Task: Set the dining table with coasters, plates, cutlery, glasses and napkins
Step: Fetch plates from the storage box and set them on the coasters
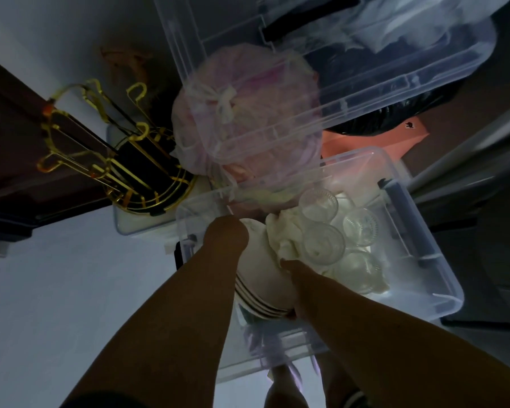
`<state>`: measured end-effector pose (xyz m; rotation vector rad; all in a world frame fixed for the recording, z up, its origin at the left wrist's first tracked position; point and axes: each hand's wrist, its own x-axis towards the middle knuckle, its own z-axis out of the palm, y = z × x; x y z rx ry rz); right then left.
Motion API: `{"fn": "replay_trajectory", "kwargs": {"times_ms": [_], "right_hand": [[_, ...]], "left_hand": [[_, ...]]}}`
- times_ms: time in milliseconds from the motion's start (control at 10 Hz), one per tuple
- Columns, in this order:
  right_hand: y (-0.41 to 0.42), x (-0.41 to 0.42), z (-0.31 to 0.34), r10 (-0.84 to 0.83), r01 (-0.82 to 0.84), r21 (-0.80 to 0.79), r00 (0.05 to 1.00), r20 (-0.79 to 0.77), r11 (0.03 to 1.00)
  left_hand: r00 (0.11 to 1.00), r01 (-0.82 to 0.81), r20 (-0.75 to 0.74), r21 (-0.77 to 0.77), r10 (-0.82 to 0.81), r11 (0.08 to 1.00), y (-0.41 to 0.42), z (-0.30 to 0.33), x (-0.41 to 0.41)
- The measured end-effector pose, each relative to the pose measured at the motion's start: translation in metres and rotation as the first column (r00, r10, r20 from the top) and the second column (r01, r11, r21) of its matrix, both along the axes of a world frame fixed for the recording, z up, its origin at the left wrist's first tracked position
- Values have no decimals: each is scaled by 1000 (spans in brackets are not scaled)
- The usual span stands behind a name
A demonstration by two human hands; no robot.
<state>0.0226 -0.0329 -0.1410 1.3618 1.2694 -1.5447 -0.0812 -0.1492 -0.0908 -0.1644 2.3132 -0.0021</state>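
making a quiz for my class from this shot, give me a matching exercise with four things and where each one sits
Things:
1. stack of plates
2. glasses
3. gold wire rack
4. tied mesh bag

Places:
A. on the floor left of the bins, by the dark wooden door
B. held between both hands, inside the near clear bin
C. beyond the plates, against the far clear bin
D. in the right part of the near clear bin, on pale cloth

Pairs: 1-B, 2-D, 3-A, 4-C
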Motion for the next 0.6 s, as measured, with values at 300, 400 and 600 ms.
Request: {"fn": "replay_trajectory", "kwargs": {"times_ms": [300, 400, 600], "right_hand": [[-6, 13, 46, 9, -15, -173, 999, -36, 985], [-8, 18, 51, 8, -24, -114, 990, -139, 993], [11, 21, 107, -31, 23, -31, 958, -286, 999]], "left_hand": [[986, -100, -131, 41, 104, 994, -11, 50, 11], [974, -119, -191, 40, 125, 992, -20, 85, 26], [864, -258, -366, 268, 346, 928, -45, 144, 54]]}}
